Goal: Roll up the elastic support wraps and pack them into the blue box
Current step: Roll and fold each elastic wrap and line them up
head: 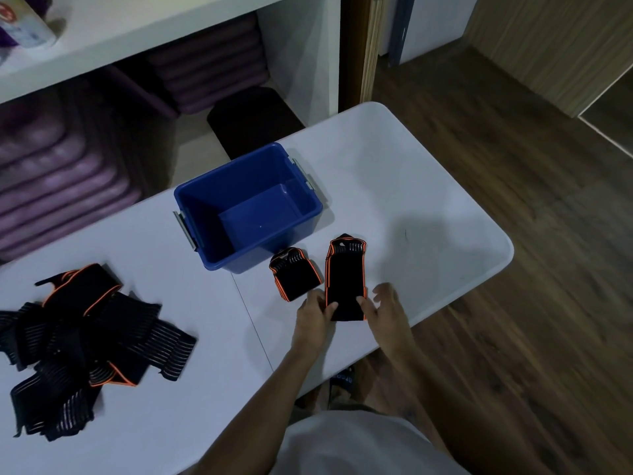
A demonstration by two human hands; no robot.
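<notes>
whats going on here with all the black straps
A person is working at a white table. Both hands, the left hand and right hand, touch the near end of a flat black wrap with orange trim, apparently starting to roll it. A shorter folded wrap lies beside it. The blue box just behind is empty, and a loose pile of wraps waits at the left.

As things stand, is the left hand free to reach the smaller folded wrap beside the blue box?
Probably yes: the left hand touches the long wrap, right beside the smaller wrap, with nothing between them.
</notes>
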